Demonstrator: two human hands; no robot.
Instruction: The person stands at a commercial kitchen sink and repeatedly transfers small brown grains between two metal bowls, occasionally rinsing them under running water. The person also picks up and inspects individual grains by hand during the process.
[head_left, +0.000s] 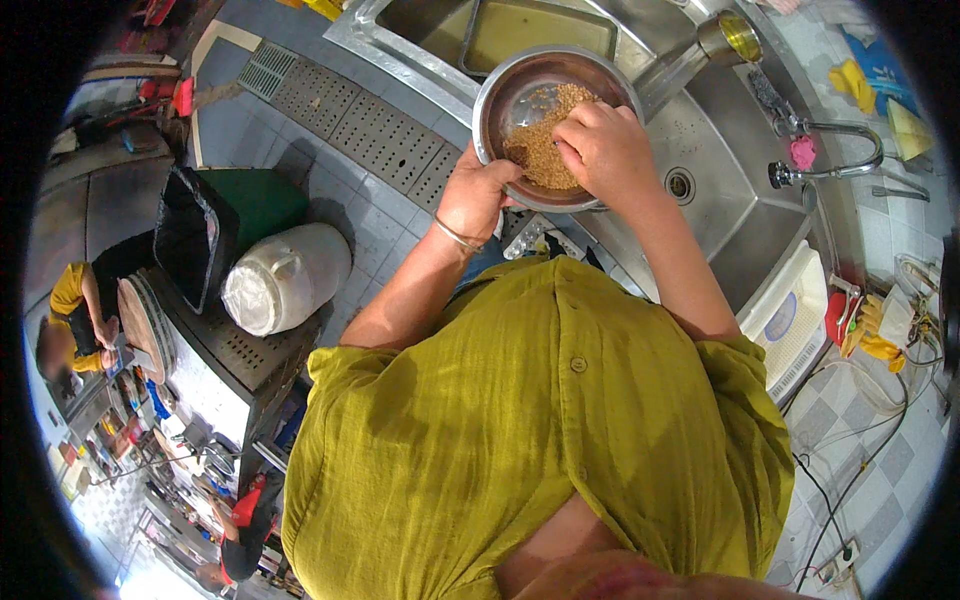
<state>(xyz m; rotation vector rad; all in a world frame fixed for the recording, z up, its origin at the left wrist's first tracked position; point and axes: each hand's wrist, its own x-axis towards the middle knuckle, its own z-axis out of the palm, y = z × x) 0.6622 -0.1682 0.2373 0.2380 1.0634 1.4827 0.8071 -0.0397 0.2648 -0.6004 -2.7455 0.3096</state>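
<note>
A round metal bowl (491, 86) is held over the near edge of the sink, with small tan grains or beans (551, 169) spread across its bottom. My left hand (474, 193), a bangle at its wrist, grips the bowl's lower left rim with the thumb lying over the edge. Inside the bowl, my right hand (609, 150) has its fingers bent down at the grains. Whether anything is pinched between those fingertips is hidden. Part of the bowl's inner bottom shows bare and shiny at the upper left of the grains.
The steel sink (701, 131) has a drain (680, 185) and a tap (855, 150). A rectangular tray (540, 34) with cloudy liquid sits in the far basin. A white plastic barrel (289, 277) and a green bin (255, 199) stand left. Two people work farther left.
</note>
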